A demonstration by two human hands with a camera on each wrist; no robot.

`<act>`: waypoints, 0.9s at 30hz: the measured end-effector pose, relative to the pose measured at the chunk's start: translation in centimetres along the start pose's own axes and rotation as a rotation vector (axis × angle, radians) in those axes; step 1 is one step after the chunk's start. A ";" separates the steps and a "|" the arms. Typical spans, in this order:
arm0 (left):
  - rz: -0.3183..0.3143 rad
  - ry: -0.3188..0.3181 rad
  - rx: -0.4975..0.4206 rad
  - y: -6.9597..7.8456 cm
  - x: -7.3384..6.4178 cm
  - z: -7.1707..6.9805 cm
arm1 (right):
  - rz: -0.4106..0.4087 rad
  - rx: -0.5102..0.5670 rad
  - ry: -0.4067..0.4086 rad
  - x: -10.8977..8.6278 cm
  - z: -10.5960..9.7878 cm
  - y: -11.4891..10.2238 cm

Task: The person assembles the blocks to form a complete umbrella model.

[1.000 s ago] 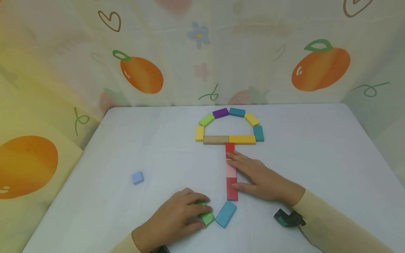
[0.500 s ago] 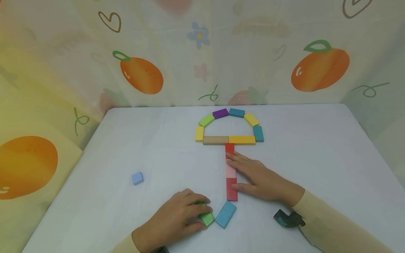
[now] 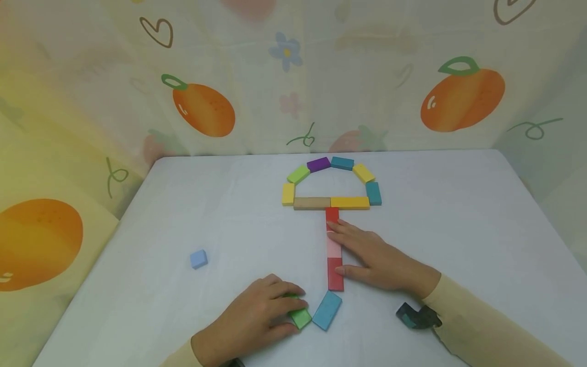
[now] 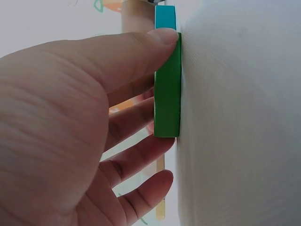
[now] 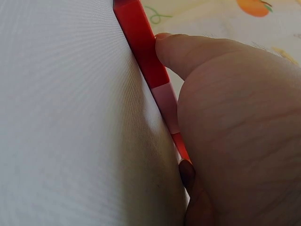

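My left hand (image 3: 260, 316) pinches a green block (image 3: 300, 318) between thumb and fingers, low at the front of the table. In the left wrist view the green block (image 4: 168, 89) lies flat with the thumb on its near side. Its corner meets a blue block (image 3: 327, 311) set at a slant. Above that, a red block (image 3: 336, 280), a pink block (image 3: 334, 248) and another red block (image 3: 332, 214) form a straight column. My right hand (image 3: 376, 255) rests on this column with fingers extended, the thumb on the lower red block (image 5: 141, 42).
A tan block (image 3: 312, 204) and an orange-yellow block (image 3: 350, 203) make a bar across the column's top. Several coloured blocks, including a purple block (image 3: 318, 164), arch above it. A light blue cube (image 3: 199, 259) sits alone at left. A patterned cloth (image 3: 357, 92) hangs behind the table.
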State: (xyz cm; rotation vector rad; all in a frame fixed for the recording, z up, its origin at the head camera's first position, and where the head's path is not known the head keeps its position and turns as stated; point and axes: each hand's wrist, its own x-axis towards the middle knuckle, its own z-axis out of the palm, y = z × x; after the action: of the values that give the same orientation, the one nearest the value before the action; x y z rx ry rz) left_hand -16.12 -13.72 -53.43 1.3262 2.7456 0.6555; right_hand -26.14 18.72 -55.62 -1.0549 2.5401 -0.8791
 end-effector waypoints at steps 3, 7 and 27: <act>-0.024 -0.033 -0.009 0.1 0.1 -0.1 | -0.003 0.000 0.004 0.0 0.0 0.0; -0.064 -0.069 -0.028 0.1 0.1 -0.4 | 0.000 -0.004 0.003 0.1 0.0 0.1; -0.242 0.170 -0.070 -1.8 -1.7 -2.8 | 0.012 -0.004 -0.009 0.2 0.1 0.1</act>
State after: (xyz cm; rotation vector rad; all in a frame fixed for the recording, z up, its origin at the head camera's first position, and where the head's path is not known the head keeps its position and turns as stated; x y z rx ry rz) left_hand -16.94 -17.05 -51.81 0.9442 2.9175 0.8706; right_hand -26.26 18.60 -55.71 -1.0409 2.5397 -0.8648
